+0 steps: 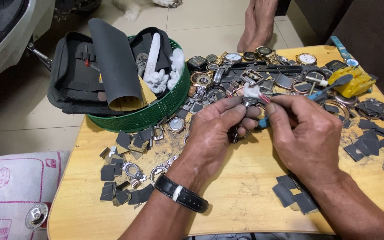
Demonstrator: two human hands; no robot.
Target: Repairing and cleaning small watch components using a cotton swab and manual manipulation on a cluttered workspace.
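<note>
A green basket (156, 113) of perforated plastic holds a rolled grey sheet (116, 66), cotton wads (165, 75) and a black pouch (72, 75). Over the wooden table (241, 200), left hand (214, 138) pinches a small metal part (249, 101) — right hand (307, 133) grips a blue-handled tool (330, 86) touching it.

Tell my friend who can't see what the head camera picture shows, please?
Two hands meet over a wooden table: the left hand pinches a small metal watch part topped with white fluff, and the right hand holds a blue-handled tool to it. Around them lie watches, dark sandpaper scraps and a green basket.
</note>
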